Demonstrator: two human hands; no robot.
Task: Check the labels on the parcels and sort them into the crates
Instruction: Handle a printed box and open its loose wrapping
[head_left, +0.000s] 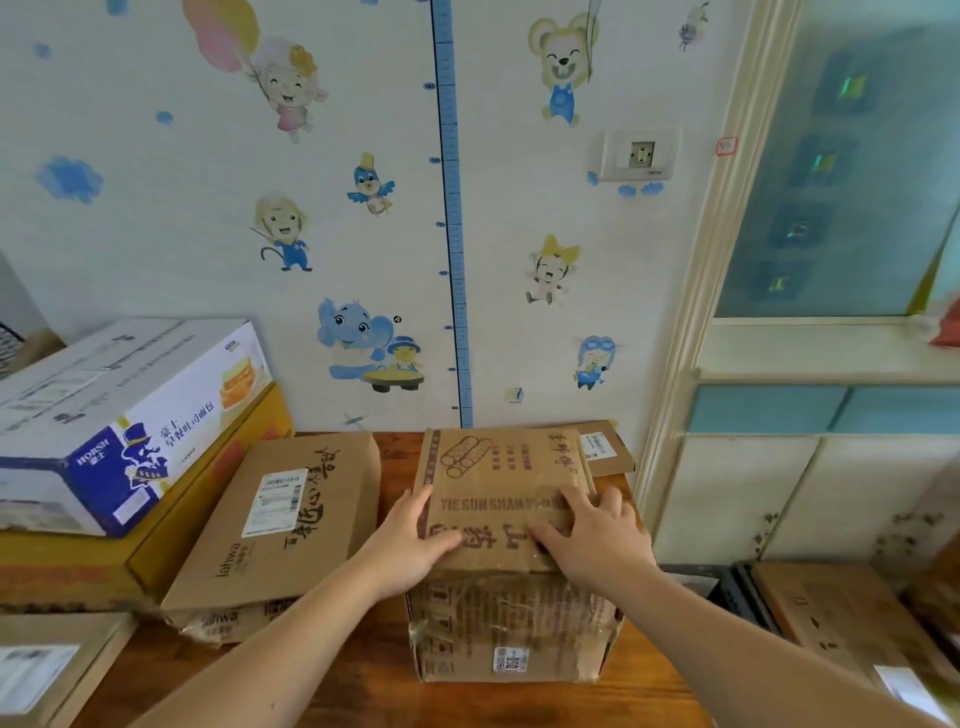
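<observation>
A brown cardboard parcel (498, 467) with red printing stands on the wooden table (374, 670), a small white label (510, 661) stuck low on its near side. My left hand (410, 545) rests on the left part of its top, thumb along the left edge. On the right part of the top lies my right hand (592, 540), fingers spread flat. To the left is a flat brown parcel (291, 525) carrying a white barcode label (275, 501).
At the far left a white and blue box (104, 415) sits on a yellow carton (171, 530). A small parcel (602, 449) lies behind the main one. More cartons (831, 613) sit low at the right, and another labelled box (47, 665) at the bottom left. The wall stands behind.
</observation>
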